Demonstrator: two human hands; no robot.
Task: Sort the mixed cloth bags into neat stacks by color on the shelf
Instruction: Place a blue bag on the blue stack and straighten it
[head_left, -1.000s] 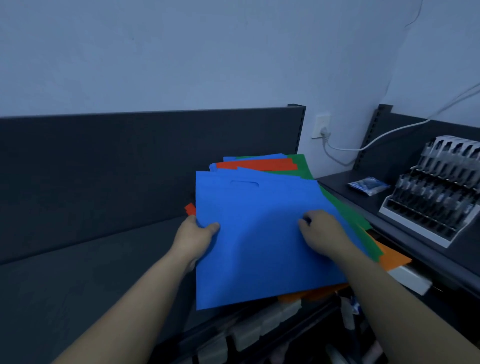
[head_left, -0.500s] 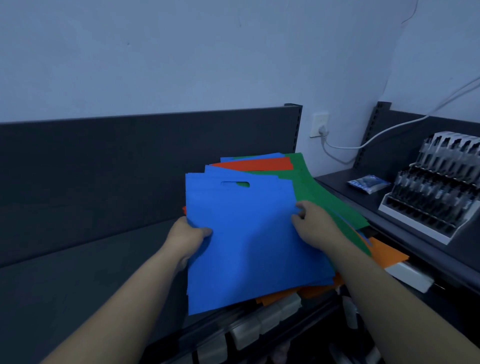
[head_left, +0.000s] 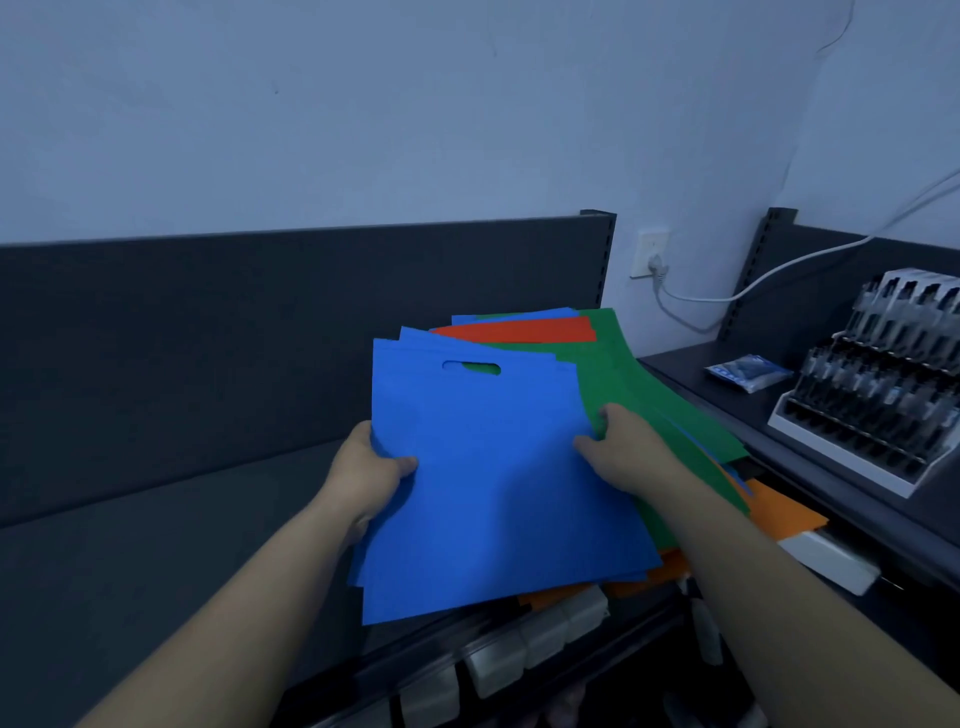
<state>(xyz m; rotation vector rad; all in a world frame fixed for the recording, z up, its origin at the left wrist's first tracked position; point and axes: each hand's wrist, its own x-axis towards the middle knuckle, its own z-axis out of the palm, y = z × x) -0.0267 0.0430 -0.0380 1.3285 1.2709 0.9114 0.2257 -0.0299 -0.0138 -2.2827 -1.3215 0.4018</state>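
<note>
- Two hands are gripping a thin bundle of blue cloth bags (head_left: 498, 483) at the middle of the frame.
- The left hand (head_left: 371, 467) is pinching the bundle's left edge, thumb lying on top and fingers tucked out of sight beneath.
- The right hand (head_left: 618, 452) is clamping the right edge, thumb pressing on top and fingers curling round the edge.
- The bundle is lying tilted over a mixed pile, its handle cut-out pointing toward the top of the frame and its lower left corner overhanging the shelf front.
- Green cloth bags (head_left: 618, 374) are fanning out right of centre beneath the blue.
- A red cloth bag (head_left: 519, 330) is peeking out just above the bundle.
- Orange cloth bags (head_left: 784, 512) are sticking out at lower right.
- The dark shelf (head_left: 156, 545) is stretching across the left half, its back panel (head_left: 260, 338) rising behind.
- White label holders (head_left: 540, 634) are lining the shelf front at bottom centre.
- At the right edge a tiered display rack (head_left: 872, 395) is standing on a neighbouring shelf, with a blue-and-white packet (head_left: 748, 370) lying just beside it.
- A white cable (head_left: 779, 270) is running from the wall socket (head_left: 649, 253) toward the upper right.
</note>
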